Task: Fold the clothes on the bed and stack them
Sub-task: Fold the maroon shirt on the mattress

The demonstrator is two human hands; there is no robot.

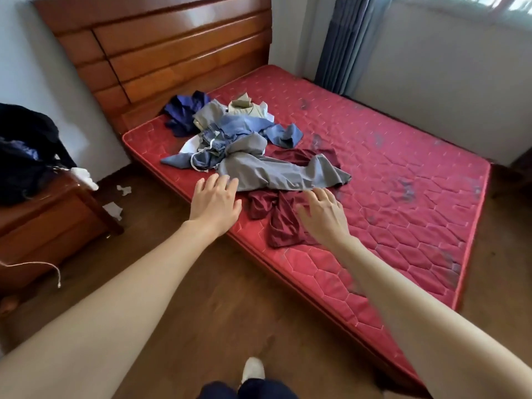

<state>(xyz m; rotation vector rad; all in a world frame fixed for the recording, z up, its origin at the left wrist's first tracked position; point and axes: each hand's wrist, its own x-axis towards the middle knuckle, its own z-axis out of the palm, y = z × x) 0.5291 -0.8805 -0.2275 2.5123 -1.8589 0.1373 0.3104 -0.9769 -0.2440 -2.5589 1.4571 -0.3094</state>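
Your left hand (214, 201) has a released grip, with the fingers straight and spread; the fingertips are at the edge of the grey garment (276, 171). Your right hand (324, 216) is also released, fingers extended over the dark red garment (277, 223), but you cannot tell if it touches. Both garments lie unfolded near the edge of the red mattress (403, 214). Behind them is a pile of blue clothes (230, 136), close to the wooden headboard (172, 50).
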